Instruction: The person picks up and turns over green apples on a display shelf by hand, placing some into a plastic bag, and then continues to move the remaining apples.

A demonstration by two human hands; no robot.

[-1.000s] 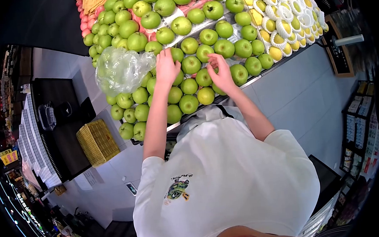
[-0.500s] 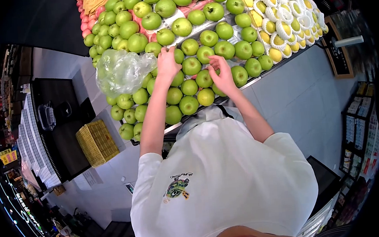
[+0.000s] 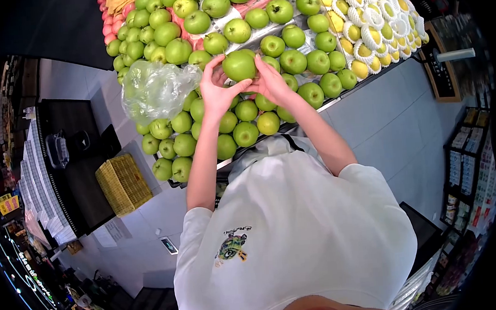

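head view, and here comes the hard part to read: the underside of the large glossy green apple (image 3: 239, 66) is tucked behind thumbs and fingers, and some fingertips vanish around its sides. the top of the fruit display is cut off by the frame, the dark lens edge swallows the corners, and the writing on the dark wood-framed board (image 3: 443, 75) is too small to make out.

now the arms: both bare forearms reach up and forward from a loose white short-sleeved t-shirt (image 3: 303, 225), angling in toward each other. the left hand (image 3: 217, 94) is half curled, fingers up the apple's left side, thumb stretched across beneath it. the right hand (image 3: 272, 84) is half curled too, fingers up the right side, thumb bent in below. they cup the apple between them, thumbs close together, and hold it above the rows of loose green apples (image 3: 246, 134).

just beside the left hand lies a crumpled clear plastic bag (image 3: 156, 91), resting on the fruit; its folds make its opening hard to find. over to the right, yellow fruit in white foam nets (image 3: 372, 35); far upper left, pinkish-red round fruit (image 3: 108, 30) beside a crumpled orange-yellow cloth (image 3: 122, 1).
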